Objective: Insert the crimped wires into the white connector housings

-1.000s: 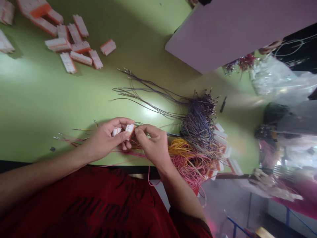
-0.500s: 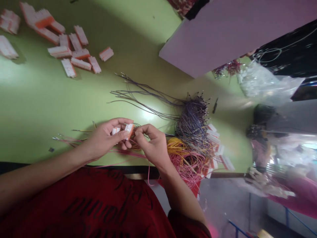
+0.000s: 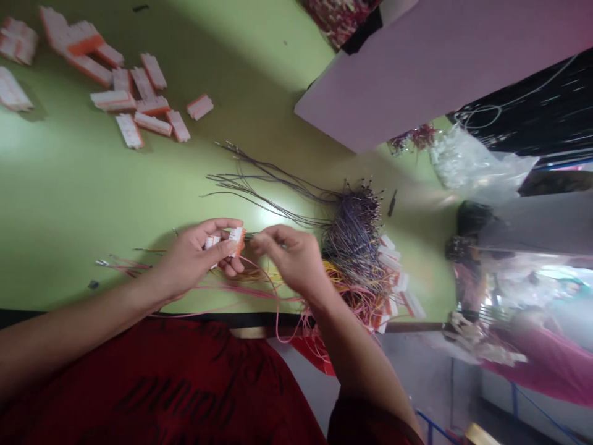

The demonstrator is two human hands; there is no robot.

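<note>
My left hand [image 3: 197, 250] is closed around a white and orange plug connector [image 3: 236, 241], pinched between thumb and fingers. A second white connector [image 3: 212, 243] sits deeper in the same palm. Just right of the orange side, my right hand [image 3: 290, 253] has its thumb and forefinger pinched on a thin dark wire, mostly hidden by the fingers. A pink wire [image 3: 264, 272] runs from the held connector under my right hand. Below the hands lie more pink wires [image 3: 241, 289] and yellow wires.
Loose white and orange connectors [image 3: 152, 123] are scattered at upper left. A bundle of dark purple wires [image 3: 352, 228] lies on the right, with more connectors [image 3: 401, 281] beside it. A dark slim tool [image 3: 392, 203], a pink-grey box [image 3: 370, 93] and a clear plastic bag [image 3: 482, 164] are beyond.
My right hand has shifted right, a little away from the connector. The pink wire between the hands now shows more. The view has shifted slightly.
</note>
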